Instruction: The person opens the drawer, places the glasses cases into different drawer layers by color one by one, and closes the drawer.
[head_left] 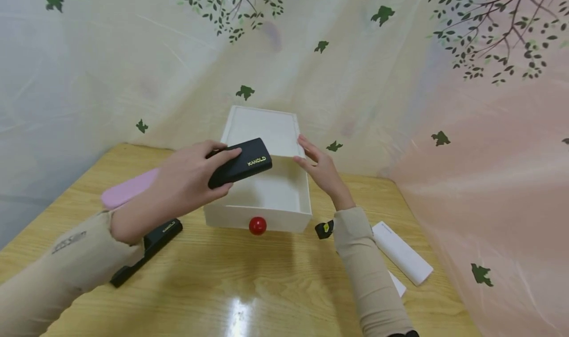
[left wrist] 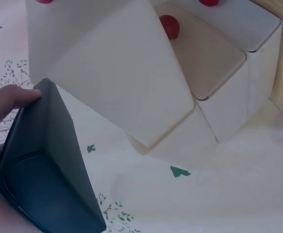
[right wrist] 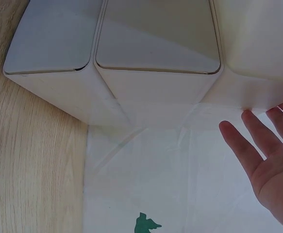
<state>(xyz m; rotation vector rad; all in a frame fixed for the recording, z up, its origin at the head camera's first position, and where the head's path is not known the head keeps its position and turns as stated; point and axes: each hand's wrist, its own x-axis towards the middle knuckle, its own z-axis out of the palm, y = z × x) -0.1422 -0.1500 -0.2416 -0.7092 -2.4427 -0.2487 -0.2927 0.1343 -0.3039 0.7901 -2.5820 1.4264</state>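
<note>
Head view shows the left hand (head_left: 184,171) gripping a black case (head_left: 244,163), its KANOLD lettering (head_left: 256,161) readable, above the open top drawer (head_left: 228,217) of a white drawer unit (head_left: 264,129), whose right edge the right hand (head_left: 324,173) touches. Only the left wrist view reveals lower drawers (left wrist: 207,58) with red knobs (left wrist: 169,26), while the right wrist view shows the right hand's fingers (right wrist: 262,133) extended and slightly spread.

It's two black KANOLD cases (head_left: 249,162) (head_left: 153,245), one lilac item (head_left: 129,189), one small black-and-yellow item (head_left: 324,229), two white boxes (head_left: 402,253) (head_left: 397,283), three white drawers (left wrist: 107,77) in view, three red knobs (left wrist: 170,27) and one bench (head_left: 200,302)!
</note>
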